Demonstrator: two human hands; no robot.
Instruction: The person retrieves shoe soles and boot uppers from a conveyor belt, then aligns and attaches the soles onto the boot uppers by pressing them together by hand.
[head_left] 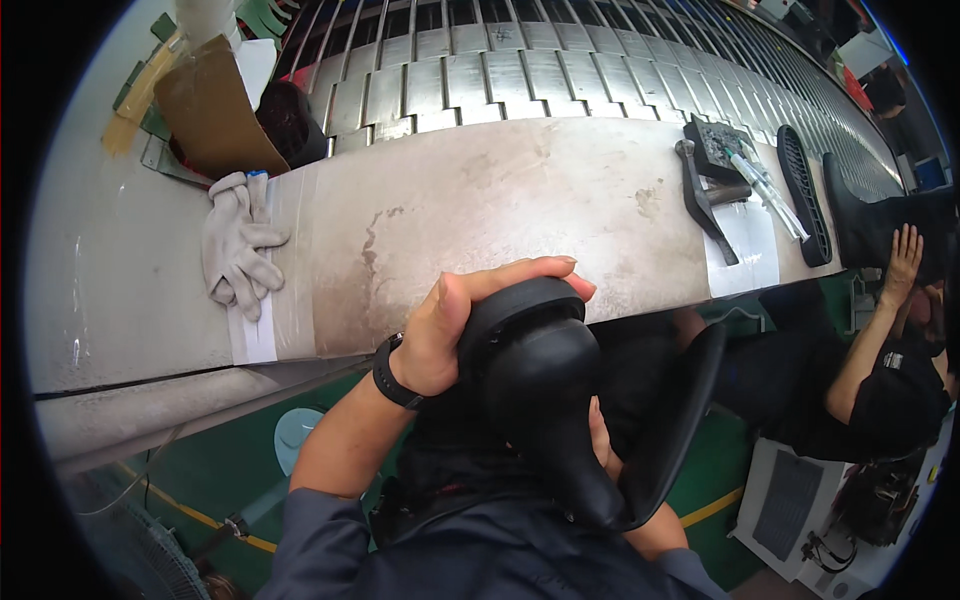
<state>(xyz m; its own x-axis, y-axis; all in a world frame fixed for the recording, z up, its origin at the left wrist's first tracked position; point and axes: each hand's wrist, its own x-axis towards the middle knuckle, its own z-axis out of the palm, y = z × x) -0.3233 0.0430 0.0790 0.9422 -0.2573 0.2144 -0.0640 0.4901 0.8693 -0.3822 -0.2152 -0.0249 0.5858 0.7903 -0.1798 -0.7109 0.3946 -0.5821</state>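
My left hand grips the top of a black boot, fingers curled over its rim, just below the edge of the metal workbench. My right hand is mostly hidden behind the boot, so I cannot tell its grip. 1 pair of white gloves lies on the bench to my left.

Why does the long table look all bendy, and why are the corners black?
Head view: the fisheye lens curves the long grey metal workbench and slatted steel conveyor toward the rim, and leaves the corners black. Soft glare lies on the bench; the left hand on the black rubber boot looks sharp.
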